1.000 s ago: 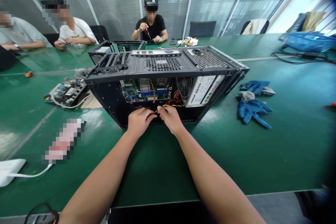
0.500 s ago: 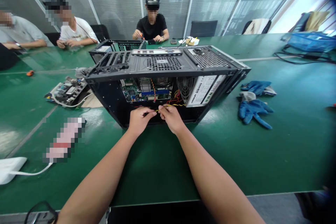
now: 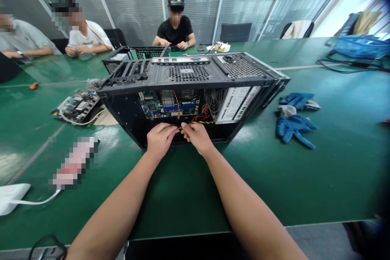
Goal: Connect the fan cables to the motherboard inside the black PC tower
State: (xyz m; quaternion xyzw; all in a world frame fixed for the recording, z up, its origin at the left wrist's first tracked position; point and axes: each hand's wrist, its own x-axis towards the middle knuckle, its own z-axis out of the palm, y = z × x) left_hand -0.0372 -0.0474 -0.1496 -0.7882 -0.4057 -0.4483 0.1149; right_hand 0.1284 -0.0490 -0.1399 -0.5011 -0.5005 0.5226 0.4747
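A black computer case [image 3: 122, 85] lies in front of me with its open side facing me. Inside it are a motherboard [image 3: 167, 107] and, to the right, a power supply [image 3: 234, 105] with a fan grille. A twisted yellow-and-black cable [image 3: 202, 122] runs leftward from the power supply. Both hands pinch this cable at the case opening: my left hand [image 3: 160, 140] with closed fingers on its left stretch, my right hand [image 3: 196, 136] close beside it. The cable's end is hidden by my left fingers. An orange-and-black twisted wire [image 3: 176, 103] hangs across the motherboard.
Blue gloves [image 3: 294, 126] lie to the right. On the left are another circuit board [image 3: 77, 107], a phone [image 3: 76, 162] and a white charger [image 3: 14, 197]. A second case [image 3: 149, 52] stands behind. Co-workers [image 3: 175, 28] sit across the green table [image 3: 329, 178].
My hands have shifted slightly left along the cable, staying close together. The co-worker opposite has lowered the hand that held an orange tool upright.
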